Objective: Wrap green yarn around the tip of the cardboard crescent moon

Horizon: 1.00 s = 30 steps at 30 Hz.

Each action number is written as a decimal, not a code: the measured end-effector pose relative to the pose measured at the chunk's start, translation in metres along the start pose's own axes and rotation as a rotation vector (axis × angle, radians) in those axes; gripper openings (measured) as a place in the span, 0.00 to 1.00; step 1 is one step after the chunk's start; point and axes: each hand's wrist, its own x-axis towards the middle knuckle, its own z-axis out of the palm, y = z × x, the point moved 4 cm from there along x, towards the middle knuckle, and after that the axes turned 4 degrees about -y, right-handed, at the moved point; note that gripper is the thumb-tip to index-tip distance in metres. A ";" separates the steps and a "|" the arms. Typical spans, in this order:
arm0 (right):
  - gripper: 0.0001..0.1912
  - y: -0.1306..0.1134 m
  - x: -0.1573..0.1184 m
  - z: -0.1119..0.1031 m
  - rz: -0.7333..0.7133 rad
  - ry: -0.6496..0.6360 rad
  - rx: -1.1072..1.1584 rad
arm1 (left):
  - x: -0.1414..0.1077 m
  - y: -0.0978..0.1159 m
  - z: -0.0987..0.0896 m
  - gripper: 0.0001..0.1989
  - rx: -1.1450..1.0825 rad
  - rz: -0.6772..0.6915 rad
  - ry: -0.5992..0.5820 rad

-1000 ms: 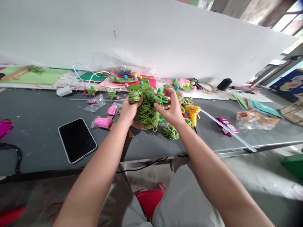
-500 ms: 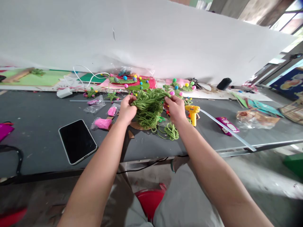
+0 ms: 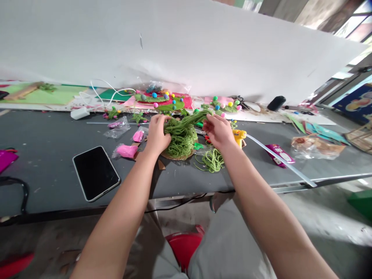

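A thick bundle of green yarn (image 3: 180, 136) lies between my hands, over a brown cardboard piece (image 3: 177, 156) on the grey table. My left hand (image 3: 158, 133) grips the bundle's left side, its thumb against the strands. Lifted at the right end, a twisted length of the same yarn runs up to my right hand (image 3: 217, 130), whose fingers are pinched on it. A loose tangle of lighter green yarn (image 3: 212, 161) rests below my right hand. Close beside that hand is a yellow glue gun (image 3: 240, 135) with a long clear glue stick (image 3: 280, 159).
A tablet (image 3: 95, 173) lies at the left, near small bags of pink material (image 3: 126, 150). Behind my hands are green pieces with coloured pompoms (image 3: 154, 97). To the right are a purple packet (image 3: 279, 155) and a crumpled plastic bag (image 3: 316, 147). A white board (image 3: 174, 46) stands at the back.
The yarn bundle has come down onto the cardboard. My left hand has lowered with it, while my right hand has moved slightly right, stretching one end out.
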 end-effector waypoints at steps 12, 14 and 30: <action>0.19 0.009 -0.012 0.035 -0.141 -0.426 -0.329 | -0.001 0.007 0.010 0.15 -0.054 -0.086 -0.104; 0.18 0.018 -0.009 0.032 -0.186 -0.389 -0.516 | 0.000 0.005 0.008 0.12 -0.112 -0.083 -0.058; 0.05 0.032 0.002 0.017 -0.223 -0.089 -0.673 | 0.007 -0.038 -0.034 0.10 -0.322 -0.281 0.558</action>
